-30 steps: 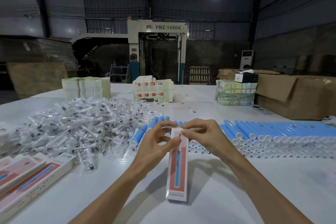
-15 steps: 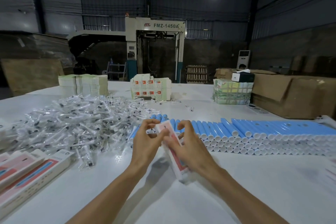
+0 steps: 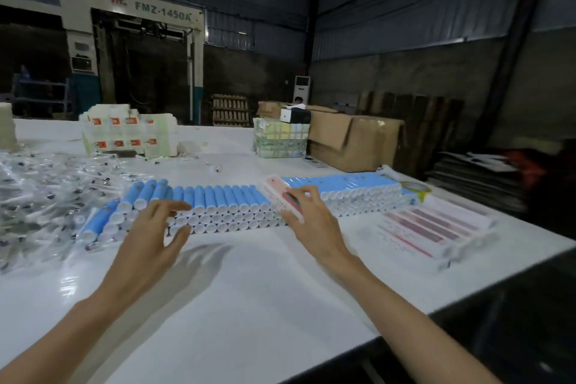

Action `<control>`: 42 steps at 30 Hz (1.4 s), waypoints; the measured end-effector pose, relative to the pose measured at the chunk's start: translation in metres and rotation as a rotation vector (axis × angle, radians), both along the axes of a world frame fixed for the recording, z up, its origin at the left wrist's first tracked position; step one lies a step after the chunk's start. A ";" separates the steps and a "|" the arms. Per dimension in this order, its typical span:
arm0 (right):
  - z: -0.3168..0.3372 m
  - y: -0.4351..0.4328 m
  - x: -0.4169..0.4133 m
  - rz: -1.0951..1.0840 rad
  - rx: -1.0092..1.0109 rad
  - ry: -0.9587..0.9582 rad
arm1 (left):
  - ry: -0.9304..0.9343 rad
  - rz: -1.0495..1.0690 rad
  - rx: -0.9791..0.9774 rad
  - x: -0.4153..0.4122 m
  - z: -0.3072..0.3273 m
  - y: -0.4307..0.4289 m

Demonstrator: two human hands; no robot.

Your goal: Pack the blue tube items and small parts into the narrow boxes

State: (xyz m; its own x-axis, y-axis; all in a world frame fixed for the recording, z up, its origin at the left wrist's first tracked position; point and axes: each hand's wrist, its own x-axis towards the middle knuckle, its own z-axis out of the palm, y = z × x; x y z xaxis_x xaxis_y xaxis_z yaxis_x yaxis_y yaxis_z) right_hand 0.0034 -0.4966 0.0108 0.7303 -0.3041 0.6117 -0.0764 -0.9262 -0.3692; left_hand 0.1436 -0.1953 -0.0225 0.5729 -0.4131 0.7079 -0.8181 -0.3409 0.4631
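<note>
Blue tubes [image 3: 218,196] with white ends are lying in a long stacked row across the middle of the white worktop [image 3: 249,290]. The right hand [image 3: 311,221] is holding a narrow pink and white box [image 3: 279,196] just in front of the tubes, its grip curling round the box. The left hand [image 3: 156,231] is hovering by the left end of the row, its grip open with fingers spread. Small parts [image 3: 46,196] in clear bags are lying in a heap on the left. More narrow boxes [image 3: 436,227] are lying on the right.
</note>
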 end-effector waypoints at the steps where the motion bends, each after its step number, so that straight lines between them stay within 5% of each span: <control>1: 0.000 -0.025 -0.014 -0.081 -0.032 0.014 | -0.060 0.002 0.055 -0.001 -0.001 -0.002; 14: 0.029 -0.227 -0.147 -0.670 -0.072 0.271 | -0.256 -0.095 0.118 0.011 -0.008 -0.003; 18: 0.028 -0.249 -0.157 -0.727 -0.122 0.391 | -0.240 -0.092 0.137 0.018 -0.012 -0.001; 30: 0.023 -0.253 -0.140 -0.933 -0.286 0.366 | -0.170 -0.094 0.209 0.006 -0.006 0.003; 33: 0.021 -0.218 -0.110 -0.818 -0.344 0.193 | -0.188 -0.076 0.230 -0.002 0.001 0.001; 37: 0.009 -0.114 -0.046 -0.368 -0.381 -0.061 | -0.181 -0.006 0.241 -0.015 0.011 0.000; 42: -0.007 0.046 0.028 0.227 0.149 -0.122 | -0.048 0.084 0.186 -0.022 0.030 0.008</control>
State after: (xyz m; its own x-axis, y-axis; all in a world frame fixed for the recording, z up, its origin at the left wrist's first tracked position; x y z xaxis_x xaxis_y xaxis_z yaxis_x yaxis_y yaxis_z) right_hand 0.0313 -0.4511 0.0038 0.7140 -0.2344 0.6598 0.1797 -0.8494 -0.4962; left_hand 0.1213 -0.1873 0.0071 0.5780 -0.4914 0.6515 -0.8030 -0.4846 0.3469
